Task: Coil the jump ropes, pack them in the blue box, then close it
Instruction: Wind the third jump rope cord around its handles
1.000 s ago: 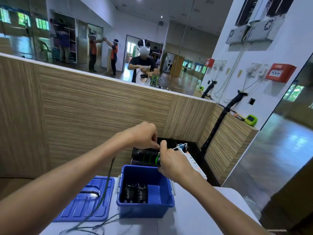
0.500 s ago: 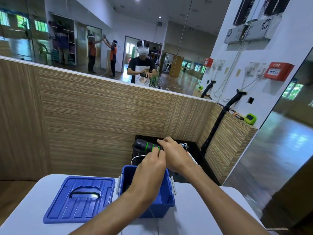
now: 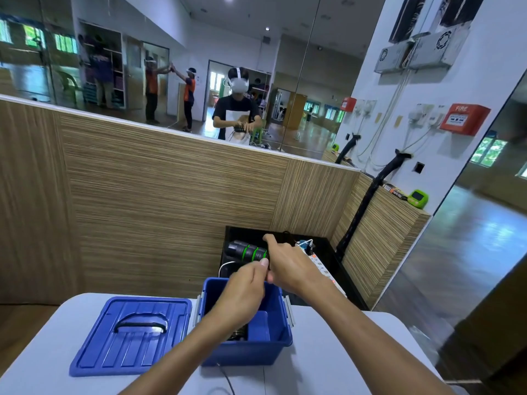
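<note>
Left hand [image 3: 245, 286] drawn closer, black green-ringed rope handles [image 3: 247, 251] gripped

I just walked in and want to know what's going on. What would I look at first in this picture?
You would spot the two hands first: the right hand grips black jump rope handles with green rings, held up above the open blue box, and the left hand pinches something thin right beside them. The box sits on the white table, with its blue lid lying flat to the left. Behind, a big wall mirror reflects the room.
</note>
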{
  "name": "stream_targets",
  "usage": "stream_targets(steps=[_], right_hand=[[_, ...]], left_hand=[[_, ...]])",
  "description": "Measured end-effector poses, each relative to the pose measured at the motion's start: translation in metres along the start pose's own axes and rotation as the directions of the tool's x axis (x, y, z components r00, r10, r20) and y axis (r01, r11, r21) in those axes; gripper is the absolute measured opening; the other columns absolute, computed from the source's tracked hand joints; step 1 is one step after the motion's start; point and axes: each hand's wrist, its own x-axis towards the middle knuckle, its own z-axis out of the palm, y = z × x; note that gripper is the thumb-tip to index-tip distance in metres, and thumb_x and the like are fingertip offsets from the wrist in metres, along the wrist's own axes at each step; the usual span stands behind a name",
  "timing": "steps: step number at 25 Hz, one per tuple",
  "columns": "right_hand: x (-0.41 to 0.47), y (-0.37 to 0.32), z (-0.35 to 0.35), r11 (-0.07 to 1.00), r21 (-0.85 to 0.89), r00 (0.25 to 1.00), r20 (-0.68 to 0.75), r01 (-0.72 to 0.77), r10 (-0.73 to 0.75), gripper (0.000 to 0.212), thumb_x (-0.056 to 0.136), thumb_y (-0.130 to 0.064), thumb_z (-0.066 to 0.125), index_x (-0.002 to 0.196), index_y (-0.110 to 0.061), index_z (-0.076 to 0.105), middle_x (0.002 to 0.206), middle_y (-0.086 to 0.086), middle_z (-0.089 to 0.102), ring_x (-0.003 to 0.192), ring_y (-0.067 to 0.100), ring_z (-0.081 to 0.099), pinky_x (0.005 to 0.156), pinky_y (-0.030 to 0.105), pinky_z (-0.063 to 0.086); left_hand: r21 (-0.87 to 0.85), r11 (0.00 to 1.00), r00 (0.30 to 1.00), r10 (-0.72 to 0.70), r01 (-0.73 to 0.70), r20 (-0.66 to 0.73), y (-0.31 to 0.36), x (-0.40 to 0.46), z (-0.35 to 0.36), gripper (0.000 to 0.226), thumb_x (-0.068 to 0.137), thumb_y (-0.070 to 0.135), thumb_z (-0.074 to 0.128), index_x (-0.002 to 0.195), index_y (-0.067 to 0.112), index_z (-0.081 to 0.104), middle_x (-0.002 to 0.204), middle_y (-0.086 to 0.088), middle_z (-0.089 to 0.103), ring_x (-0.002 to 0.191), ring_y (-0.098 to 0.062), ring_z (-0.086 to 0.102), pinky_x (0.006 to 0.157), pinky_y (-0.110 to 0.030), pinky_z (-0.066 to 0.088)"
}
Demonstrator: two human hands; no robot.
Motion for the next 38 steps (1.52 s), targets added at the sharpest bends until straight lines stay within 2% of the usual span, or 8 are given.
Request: stream_targets(steps=[5,12,16,21,24,27,32,38], right_hand=[[-0.012,-0.005,0.004,0.99,-0.093,0.994,0.011,0.11,-0.109,0.092,0.09,-0.02,0.065,0.155,-0.013,0.001,0.094,0.012,0.067,0.07,0.031,0.057,0.056,0.035,0.035],[-0.002,-0.002,0.009,0.997,0.064,0.992,0.12,-0.04,0.032,0.031,0.091,-0.023,0.061,0.117,-0.011,0.05,0.089,0.005,0.059,0.082,0.029,0.058,0.06,0.032,0.037],[-0.001,0.009,0.007,0.986,0.158,0.982,0.189,-0.046,0.015,0.053,0.089,-0.025,0.064,0.136,-0.019,0.039,0.098,0.006,0.058,0.088,0.028,0.055,0.071,0.038,0.043],[0.001,0.008,0.012,0.987,0.158,0.993,0.118,-0.032,0.013,0.048,0.088,-0.021,0.065,0.134,-0.021,0.05,0.111,0.005,0.065,0.098,0.028,0.064,0.073,0.036,0.048],[0.003,0.009,0.013,0.993,0.114,0.999,0.048,0.019,-0.024,0.024,0.088,-0.024,0.063,0.11,-0.019,0.056,0.098,0.005,0.065,0.087,0.031,0.062,0.067,0.036,0.045],[0.004,0.009,0.013,0.994,0.104,0.999,-0.011,0.035,-0.034,0.021,0.087,-0.021,0.059,0.107,-0.017,0.055,0.098,0.006,0.066,0.086,0.034,0.062,0.071,0.042,0.05],[0.01,0.012,0.014,0.999,0.036,0.999,-0.02,0.041,-0.04,0.015,0.088,-0.015,0.058,0.102,-0.016,0.051,0.096,0.007,0.065,0.085,0.035,0.062,0.067,0.042,0.049],[0.014,0.013,0.015,0.995,0.099,1.0,0.011,0.011,-0.012,0.023,0.088,-0.018,0.061,0.109,-0.021,0.052,0.095,0.004,0.064,0.084,0.03,0.062,0.07,0.043,0.052]], left_hand=[[0.606,0.785,0.972,0.22,-0.124,-0.086,0.027,0.04,-0.05,0.042,0.102,0.038,0.033,0.069,0.023,0.055,0.067,0.0,0.062,0.068,-0.024,0.061,0.066,-0.037,0.049],[0.825,0.467,0.943,0.243,-0.319,0.227,0.043,0.019,-0.034,0.019,0.102,0.024,0.039,0.102,0.016,0.057,0.091,-0.005,0.067,0.084,-0.025,0.065,0.066,-0.034,0.044],[0.917,0.281,0.956,0.164,-0.283,0.245,0.014,-0.01,0.0,0.028,0.097,0.006,0.044,0.124,0.01,0.041,0.115,-0.009,0.06,0.099,-0.026,0.063,0.068,-0.033,0.038],[0.839,0.517,0.978,0.194,-0.168,0.077,-0.031,-0.028,0.027,0.04,0.106,0.022,0.026,0.145,0.014,0.019,0.113,-0.002,0.054,0.097,-0.019,0.06,0.07,-0.032,0.044],[0.105,0.994,0.997,0.013,-0.021,0.075,-0.042,-0.026,0.02,0.034,0.103,0.044,0.024,0.116,0.025,0.049,0.073,0.001,0.06,0.064,-0.018,0.056,0.063,-0.043,0.049],[-0.487,0.856,0.956,-0.026,0.171,0.291,-0.045,-0.02,0.007,0.048,0.101,0.043,0.033,0.098,0.002,0.059,0.059,-0.006,0.051,0.048,-0.015,0.039,0.047,-0.03,0.038],[-0.438,0.899,0.969,0.096,0.014,0.228,-0.033,-0.026,0.0,0.033,0.103,0.034,0.036,0.083,0.01,0.048,0.057,0.003,0.033,0.05,-0.01,0.023,0.048,-0.022,0.021],[-0.124,0.982,0.948,0.171,-0.142,0.269,-0.05,-0.023,-0.006,0.032,0.105,0.028,0.036,0.081,0.013,0.051,0.052,0.0,0.05,0.048,-0.014,0.043,0.051,-0.02,0.038]])
